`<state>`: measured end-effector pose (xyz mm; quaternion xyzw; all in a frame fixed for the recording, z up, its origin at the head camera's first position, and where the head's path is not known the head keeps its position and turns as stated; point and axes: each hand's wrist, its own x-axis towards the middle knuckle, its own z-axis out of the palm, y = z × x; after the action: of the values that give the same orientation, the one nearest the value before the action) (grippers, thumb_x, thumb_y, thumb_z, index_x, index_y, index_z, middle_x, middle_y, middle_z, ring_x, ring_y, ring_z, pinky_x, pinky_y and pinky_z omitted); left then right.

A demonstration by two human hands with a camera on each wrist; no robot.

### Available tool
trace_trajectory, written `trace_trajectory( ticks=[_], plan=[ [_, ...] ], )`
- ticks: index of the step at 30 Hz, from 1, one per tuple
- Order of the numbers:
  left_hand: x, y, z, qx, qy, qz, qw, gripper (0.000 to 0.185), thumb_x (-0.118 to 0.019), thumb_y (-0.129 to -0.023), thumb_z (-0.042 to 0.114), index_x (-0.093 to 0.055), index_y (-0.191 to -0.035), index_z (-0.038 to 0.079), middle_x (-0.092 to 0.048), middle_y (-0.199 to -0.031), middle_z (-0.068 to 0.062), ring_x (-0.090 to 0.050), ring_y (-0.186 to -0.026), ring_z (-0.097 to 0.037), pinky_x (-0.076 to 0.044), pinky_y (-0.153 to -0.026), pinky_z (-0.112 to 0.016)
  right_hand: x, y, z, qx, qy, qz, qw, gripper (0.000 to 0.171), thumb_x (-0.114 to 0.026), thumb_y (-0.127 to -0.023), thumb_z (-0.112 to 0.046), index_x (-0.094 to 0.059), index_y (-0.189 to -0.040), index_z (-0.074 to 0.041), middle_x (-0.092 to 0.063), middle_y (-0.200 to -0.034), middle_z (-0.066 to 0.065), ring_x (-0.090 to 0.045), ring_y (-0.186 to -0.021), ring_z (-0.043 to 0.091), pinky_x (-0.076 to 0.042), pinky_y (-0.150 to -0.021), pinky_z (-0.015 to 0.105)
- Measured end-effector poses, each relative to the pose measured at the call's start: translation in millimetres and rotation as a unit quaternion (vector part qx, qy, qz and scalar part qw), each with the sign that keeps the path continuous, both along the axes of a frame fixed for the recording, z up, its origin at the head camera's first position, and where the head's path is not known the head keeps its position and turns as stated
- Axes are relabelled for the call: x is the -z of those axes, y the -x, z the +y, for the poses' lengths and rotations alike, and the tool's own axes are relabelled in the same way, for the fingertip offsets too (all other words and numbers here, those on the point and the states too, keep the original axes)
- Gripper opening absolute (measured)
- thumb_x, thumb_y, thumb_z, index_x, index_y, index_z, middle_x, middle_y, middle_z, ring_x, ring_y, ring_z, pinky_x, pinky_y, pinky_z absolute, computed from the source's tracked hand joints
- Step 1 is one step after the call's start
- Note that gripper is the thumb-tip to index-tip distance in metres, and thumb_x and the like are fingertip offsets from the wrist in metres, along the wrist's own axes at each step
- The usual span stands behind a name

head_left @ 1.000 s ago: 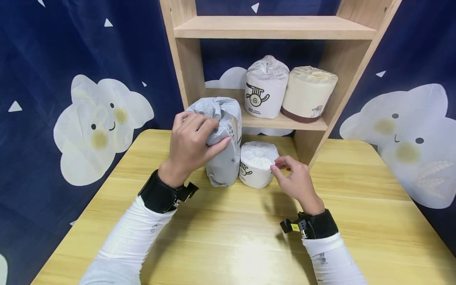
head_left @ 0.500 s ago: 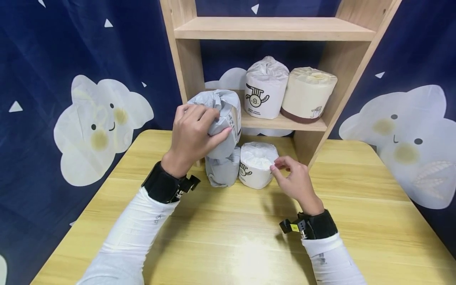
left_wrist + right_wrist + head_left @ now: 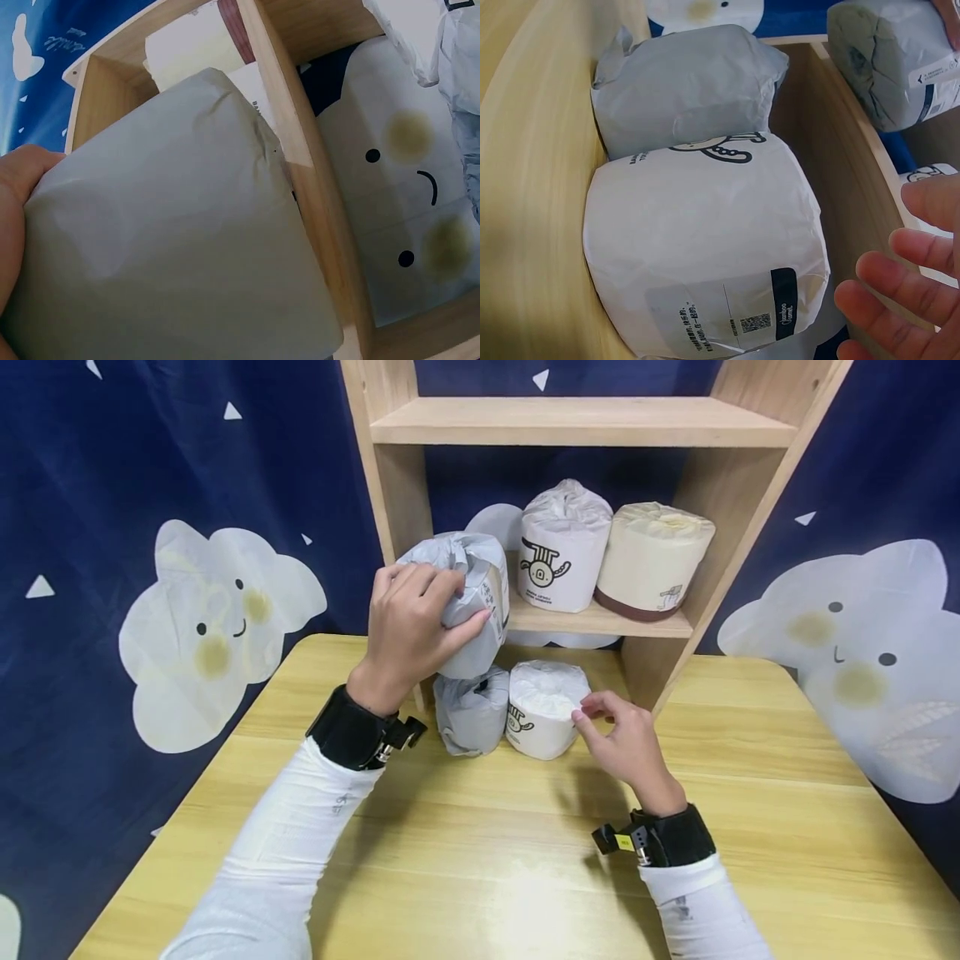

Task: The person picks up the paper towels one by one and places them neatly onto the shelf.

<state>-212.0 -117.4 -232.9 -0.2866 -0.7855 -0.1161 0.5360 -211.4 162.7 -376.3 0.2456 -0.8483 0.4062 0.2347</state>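
My left hand (image 3: 416, 618) grips a grey-wrapped paper roll (image 3: 476, 597) from its left side and holds it in the air, just in front of the shelf's left post. In the left wrist view this roll (image 3: 172, 240) fills the frame, with my thumb at its left edge. A second grey roll (image 3: 472, 710) and a white roll with a black logo (image 3: 543, 706) stand side by side on the table under the shelf. My right hand (image 3: 600, 717) rests beside the white roll (image 3: 705, 240), its relaxed fingers (image 3: 900, 292) at the roll's right edge, holding nothing.
A wooden shelf unit (image 3: 600, 620) stands at the table's back. Its lower board carries a white logo roll (image 3: 562, 547) and a cream roll (image 3: 652, 560), with free room at its left. The yellow wooden table (image 3: 487, 860) stretches toward me. A blue cloud-print curtain (image 3: 187, 568) hangs behind.
My left hand has lifted the grey roll up off the second grey roll and toward the lower shelf board. The right hand has stayed by the white roll.
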Motion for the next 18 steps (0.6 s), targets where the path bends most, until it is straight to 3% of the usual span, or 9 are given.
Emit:
trace_trajectory(
  ticks=[18],
  plan=[
    [-8.6,17.3,4.4,-0.022,0.008,-0.015,0.9996,0.032,-0.073,-0.083,0.031,-0.062,-0.09,0.002,-0.065,-0.083,-0.013,-0.063,-0.082,-0.03,-0.042,-0.08,-0.049,1.1,-0.1,0.2,-0.001,0.005,0.005,1.0,0.016,-0.073,-0.084,-0.009,-0.066,-0.094,0.002,-0.069,-0.086,0.013,-0.067,-0.078,0.029,-0.052,-0.07,0.051]
  ],
)
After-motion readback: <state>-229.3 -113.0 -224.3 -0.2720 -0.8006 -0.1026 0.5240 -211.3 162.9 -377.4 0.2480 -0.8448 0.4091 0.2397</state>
